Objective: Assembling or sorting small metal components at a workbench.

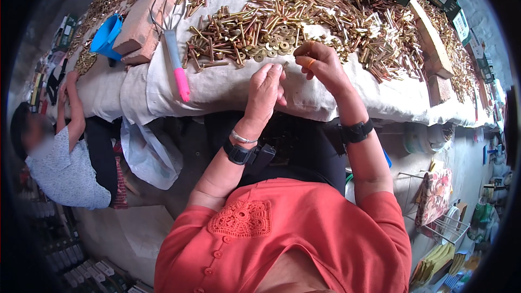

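My left hand (264, 91) is held over the near edge of the cloth-covered table, thumb and fingers closed. A small brass-coloured tip, apparently of a bolt (285, 65), pokes out at its fingertips. Close by on the right, my right hand (321, 65) is raised with its fingers curled in a pinch; an orange band wraps one finger. Whatever lies in that pinch is too small or hidden to name. Just beyond both hands is a small pile of flat round washers (275, 44), with a wide heap of brass-coloured bolts (255, 24) around and behind it.
A small hand rake (175, 59) with a pink grip lies left of the heap. Bricks (145, 38) and a blue scoop-like container (107, 37) stand farther left; wooden blocks (434, 49) bound the right. Another person (68, 163) works at the far left. Boxes line the back.
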The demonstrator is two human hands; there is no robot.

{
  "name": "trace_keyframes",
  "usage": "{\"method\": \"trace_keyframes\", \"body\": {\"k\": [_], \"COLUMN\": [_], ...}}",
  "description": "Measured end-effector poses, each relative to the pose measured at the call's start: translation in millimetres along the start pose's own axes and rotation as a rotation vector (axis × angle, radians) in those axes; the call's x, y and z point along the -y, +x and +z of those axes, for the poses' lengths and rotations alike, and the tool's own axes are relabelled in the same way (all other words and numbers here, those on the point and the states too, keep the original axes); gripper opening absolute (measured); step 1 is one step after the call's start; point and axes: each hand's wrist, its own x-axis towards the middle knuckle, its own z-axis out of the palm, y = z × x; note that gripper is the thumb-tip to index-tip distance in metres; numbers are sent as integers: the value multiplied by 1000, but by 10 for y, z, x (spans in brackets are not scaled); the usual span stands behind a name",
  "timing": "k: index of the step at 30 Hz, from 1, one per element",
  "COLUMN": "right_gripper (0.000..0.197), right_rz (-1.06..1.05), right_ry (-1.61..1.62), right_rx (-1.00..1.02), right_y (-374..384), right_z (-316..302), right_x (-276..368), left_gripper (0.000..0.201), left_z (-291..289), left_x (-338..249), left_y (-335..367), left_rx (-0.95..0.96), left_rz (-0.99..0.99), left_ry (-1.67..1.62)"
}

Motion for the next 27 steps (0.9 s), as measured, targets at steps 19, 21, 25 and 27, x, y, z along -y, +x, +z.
{"method": "trace_keyframes", "body": {"k": [19, 21, 25, 27], "right_gripper": [11, 12, 19, 22], "right_rz": [-155, -153, -53, 14], "right_ry": [276, 264, 0, -82], "right_rx": [68, 42, 40, 44], "right_y": [-512, -524, -515, -494], "right_z": [-153, -174, -235, -269], "right_x": [30, 37, 130, 106], "left_gripper": [25, 27, 24, 24], "left_z": [231, 261, 296, 335], "left_x": [-25, -11, -15, -23], "left_y": [-74, -74, -80, -80], "left_rx": [199, 184, 221, 222], "left_rz": [-377, -386, -261, -196], "left_ry": [-205, -200, -31, 58]}}
